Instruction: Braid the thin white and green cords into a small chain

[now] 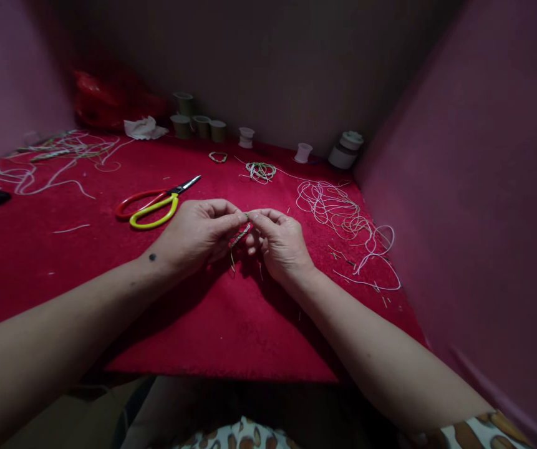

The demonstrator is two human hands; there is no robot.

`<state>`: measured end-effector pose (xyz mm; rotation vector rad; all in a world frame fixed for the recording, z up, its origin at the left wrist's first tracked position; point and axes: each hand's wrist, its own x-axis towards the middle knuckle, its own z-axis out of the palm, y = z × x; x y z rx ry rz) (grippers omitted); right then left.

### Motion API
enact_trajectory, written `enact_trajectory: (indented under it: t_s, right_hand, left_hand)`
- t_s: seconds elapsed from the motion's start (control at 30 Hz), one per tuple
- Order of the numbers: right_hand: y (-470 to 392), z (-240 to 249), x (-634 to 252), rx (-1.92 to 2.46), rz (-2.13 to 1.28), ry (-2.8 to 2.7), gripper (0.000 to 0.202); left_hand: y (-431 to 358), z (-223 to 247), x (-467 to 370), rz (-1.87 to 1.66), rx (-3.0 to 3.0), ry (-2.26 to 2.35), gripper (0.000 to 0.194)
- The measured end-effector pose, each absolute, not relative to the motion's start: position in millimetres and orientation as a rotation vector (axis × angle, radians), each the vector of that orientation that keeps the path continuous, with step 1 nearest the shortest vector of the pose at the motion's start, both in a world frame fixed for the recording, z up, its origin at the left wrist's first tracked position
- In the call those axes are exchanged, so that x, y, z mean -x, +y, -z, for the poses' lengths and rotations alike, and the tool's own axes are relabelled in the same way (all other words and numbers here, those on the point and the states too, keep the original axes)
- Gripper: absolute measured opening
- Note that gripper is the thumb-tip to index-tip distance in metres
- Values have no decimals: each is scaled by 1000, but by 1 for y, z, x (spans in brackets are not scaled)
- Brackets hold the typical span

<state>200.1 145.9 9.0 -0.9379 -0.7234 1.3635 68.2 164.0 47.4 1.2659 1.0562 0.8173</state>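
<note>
My left hand [198, 234] and my right hand [283, 240] meet above the middle of the red cloth. Thumb and forefinger of each are pinched on a thin green and white braided cord [241, 236]. Part of the cord hangs below the fingertips, its loose end pointing down; the rest is hidden by my fingers. Just left of my left hand lie scissors [153, 210] with one red and one yellow handle, blades pointing away to the right. Beyond my fingertips rests a coil of green and white cord [261, 171], and near it a small braided loop [218, 157].
Tangled white string [328, 202] spreads on the right, with cut bits near it. More loose string [62, 153] lies at the back left. Along the back stand green thread spools [181, 126], white spools [302, 153], a lidded jar [345, 150], crumpled tissue [145, 128] and a red bag [97, 100].
</note>
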Motion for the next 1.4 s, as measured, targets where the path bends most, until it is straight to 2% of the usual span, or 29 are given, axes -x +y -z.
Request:
enact_trajectory:
  t_s: [0.53, 0.8, 1.07, 1.4]
  right_hand:
    - [146, -9, -208, 869, -1356, -870, 19]
    - [143, -21, -215, 1010, -1092, -1196, 7]
    - [148, -11, -219, 1076, -833, -1439, 10]
    - [145, -7, -212, 1124, -908, -1343, 8]
  left_hand:
    - [165, -45, -66, -846, -1322, 1053, 14]
    - [169, -36, -61, -882, -1620, 1111, 16]
    - [169, -36, -61, -839, -1619, 1128, 18]
    - [169, -37, -63, -816, -1552, 1052, 18]
